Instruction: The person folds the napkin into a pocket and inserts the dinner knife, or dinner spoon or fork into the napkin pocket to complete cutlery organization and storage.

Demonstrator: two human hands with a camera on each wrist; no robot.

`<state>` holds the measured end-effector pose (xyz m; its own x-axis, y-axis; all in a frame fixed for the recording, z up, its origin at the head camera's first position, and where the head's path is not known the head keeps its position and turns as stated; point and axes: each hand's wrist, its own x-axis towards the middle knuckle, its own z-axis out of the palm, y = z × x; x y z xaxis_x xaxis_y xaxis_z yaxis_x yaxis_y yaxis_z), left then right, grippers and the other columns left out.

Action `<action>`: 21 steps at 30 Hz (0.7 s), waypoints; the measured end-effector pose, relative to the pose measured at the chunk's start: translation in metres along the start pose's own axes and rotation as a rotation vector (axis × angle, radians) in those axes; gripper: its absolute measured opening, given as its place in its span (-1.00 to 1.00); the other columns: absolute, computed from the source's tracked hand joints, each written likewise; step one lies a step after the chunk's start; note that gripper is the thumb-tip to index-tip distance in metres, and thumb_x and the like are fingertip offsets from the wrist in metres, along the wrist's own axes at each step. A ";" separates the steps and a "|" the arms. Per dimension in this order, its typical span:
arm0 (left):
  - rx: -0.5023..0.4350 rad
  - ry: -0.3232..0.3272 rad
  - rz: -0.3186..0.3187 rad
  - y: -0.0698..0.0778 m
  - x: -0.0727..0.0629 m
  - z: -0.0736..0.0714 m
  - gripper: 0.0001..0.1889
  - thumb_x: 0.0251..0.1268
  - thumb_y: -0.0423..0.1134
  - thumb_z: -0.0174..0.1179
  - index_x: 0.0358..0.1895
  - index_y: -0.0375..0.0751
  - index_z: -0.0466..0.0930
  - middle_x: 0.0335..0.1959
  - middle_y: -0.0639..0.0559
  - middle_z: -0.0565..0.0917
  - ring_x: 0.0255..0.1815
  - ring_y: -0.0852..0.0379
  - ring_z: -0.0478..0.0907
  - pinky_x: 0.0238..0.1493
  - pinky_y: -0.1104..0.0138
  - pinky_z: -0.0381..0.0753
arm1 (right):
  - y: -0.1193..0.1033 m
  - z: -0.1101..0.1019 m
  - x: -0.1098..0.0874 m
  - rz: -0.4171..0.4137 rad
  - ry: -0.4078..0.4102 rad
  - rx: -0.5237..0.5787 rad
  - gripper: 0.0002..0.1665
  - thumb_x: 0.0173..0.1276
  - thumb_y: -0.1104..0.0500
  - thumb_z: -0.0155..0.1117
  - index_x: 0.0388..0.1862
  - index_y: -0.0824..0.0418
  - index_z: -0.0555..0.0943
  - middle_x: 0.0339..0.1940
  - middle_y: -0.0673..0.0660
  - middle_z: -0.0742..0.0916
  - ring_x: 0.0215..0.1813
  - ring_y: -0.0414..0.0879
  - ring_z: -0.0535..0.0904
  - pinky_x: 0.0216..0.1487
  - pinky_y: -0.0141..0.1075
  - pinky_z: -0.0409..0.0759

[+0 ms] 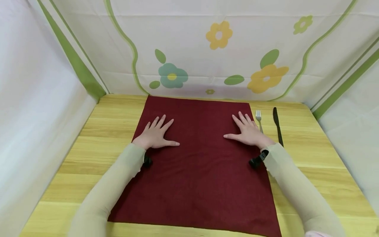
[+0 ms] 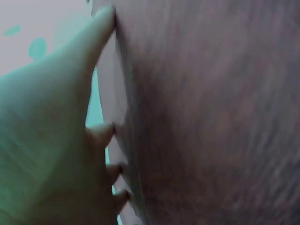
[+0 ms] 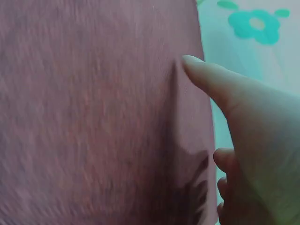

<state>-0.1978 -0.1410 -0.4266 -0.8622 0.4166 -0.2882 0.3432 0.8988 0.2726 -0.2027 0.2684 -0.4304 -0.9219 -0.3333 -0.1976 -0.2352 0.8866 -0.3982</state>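
The dark red cloth [image 1: 201, 164] lay flat in the middle of the worktop [image 1: 311, 154]. Both hands, left [image 1: 155, 135] and right [image 1: 248, 132], pressed on its far half with straight, spread fingers, gripping nothing. It looked soft and light; a corner or edge seemed best to pinch.

left hand [image 1: 155, 135] and right hand [image 1: 248, 132] flat, fingers [image 1: 162, 121] spread

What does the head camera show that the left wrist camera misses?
Only the head view shows the fork and black knife on the wooden table, the right hand and the flowered backdrop. Only the left wrist view shows, blurred, the fingertips pressing flat up close. Both show the left hand spread on the dark red cloth.
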 end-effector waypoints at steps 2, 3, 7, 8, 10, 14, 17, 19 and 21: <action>0.004 -0.026 -0.025 -0.002 0.003 -0.002 0.20 0.13 0.57 0.15 0.69 0.12 -0.25 0.67 -0.14 -0.33 0.63 -0.24 -0.40 0.51 -0.21 -0.29 | 0.007 0.000 0.005 0.027 -0.032 0.002 0.31 0.31 -0.49 0.21 0.71 0.17 -0.12 0.67 0.33 -0.14 0.62 0.36 -0.35 0.46 0.38 -0.24; 0.000 -0.039 -0.032 -0.002 0.003 -0.003 0.22 0.12 0.57 0.16 0.69 0.12 -0.27 0.67 -0.14 -0.34 0.63 -0.24 -0.41 0.51 -0.22 -0.29 | 0.010 -0.001 0.008 0.031 -0.044 0.006 0.33 0.29 -0.50 0.22 0.71 0.18 -0.13 0.67 0.33 -0.15 0.62 0.37 -0.35 0.46 0.38 -0.24; -0.029 -0.066 -0.037 0.003 0.000 -0.006 0.25 0.09 0.56 0.20 0.69 0.07 -0.27 0.67 -0.19 -0.35 0.63 -0.28 -0.42 0.49 -0.27 -0.30 | 0.016 -0.005 0.013 0.031 -0.064 0.029 0.37 0.24 -0.51 0.28 0.71 0.18 -0.12 0.67 0.35 -0.13 0.61 0.39 -0.34 0.46 0.37 -0.24; -0.028 -0.069 -0.042 0.005 -0.001 -0.007 0.25 0.09 0.56 0.20 0.69 0.08 -0.27 0.67 -0.18 -0.35 0.63 -0.27 -0.42 0.49 -0.26 -0.30 | 0.016 -0.006 0.014 0.025 -0.064 0.034 0.37 0.23 -0.50 0.29 0.70 0.20 -0.10 0.66 0.37 -0.12 0.61 0.41 -0.33 0.45 0.38 -0.24; -0.031 -0.061 -0.048 0.006 -0.002 -0.009 0.24 0.11 0.55 0.20 0.69 0.05 -0.24 0.67 -0.19 -0.31 0.63 -0.28 -0.39 0.50 -0.26 -0.29 | 0.015 -0.008 0.015 0.029 -0.073 0.035 0.37 0.24 -0.49 0.30 0.70 0.21 -0.09 0.66 0.38 -0.10 0.60 0.41 -0.31 0.45 0.38 -0.22; -0.029 0.002 -0.074 -0.002 0.005 -0.015 0.16 0.22 0.54 0.10 0.69 0.01 -0.23 0.67 -0.19 -0.28 0.63 -0.27 -0.35 0.50 -0.24 -0.28 | 0.011 -0.012 0.021 0.031 -0.048 0.026 0.29 0.33 -0.45 0.23 0.69 0.25 -0.08 0.65 0.41 -0.09 0.60 0.42 -0.30 0.47 0.36 -0.20; -0.041 0.030 -0.105 -0.012 0.016 -0.018 0.14 0.26 0.55 0.01 0.69 0.00 -0.29 0.67 -0.20 -0.32 0.63 -0.25 -0.40 0.52 -0.20 -0.31 | 0.008 -0.012 0.028 0.029 0.005 0.009 0.20 0.42 -0.42 0.15 0.69 0.26 -0.07 0.65 0.42 -0.09 0.60 0.43 -0.31 0.48 0.34 -0.24; -0.057 0.009 -0.125 -0.017 0.024 -0.018 0.18 0.23 0.59 -0.01 0.69 0.03 -0.35 0.66 -0.19 -0.38 0.63 -0.23 -0.47 0.52 -0.17 -0.37 | 0.008 -0.011 0.034 0.029 0.029 -0.012 0.19 0.43 -0.44 0.10 0.69 0.23 -0.07 0.65 0.41 -0.10 0.60 0.41 -0.33 0.49 0.33 -0.27; -0.064 -0.031 -0.146 -0.023 0.032 -0.016 0.23 0.15 0.64 -0.02 0.67 0.08 -0.44 0.65 -0.15 -0.47 0.62 -0.18 -0.55 0.52 -0.13 -0.44 | 0.010 -0.007 0.041 0.035 0.032 -0.019 0.22 0.40 -0.50 0.06 0.70 0.19 -0.10 0.66 0.38 -0.14 0.61 0.39 -0.38 0.49 0.32 -0.32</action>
<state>-0.2395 -0.1501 -0.4276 -0.8890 0.2874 -0.3565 0.1903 0.9400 0.2833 -0.2449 0.2660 -0.4366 -0.9390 -0.2918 -0.1818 -0.2083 0.9036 -0.3744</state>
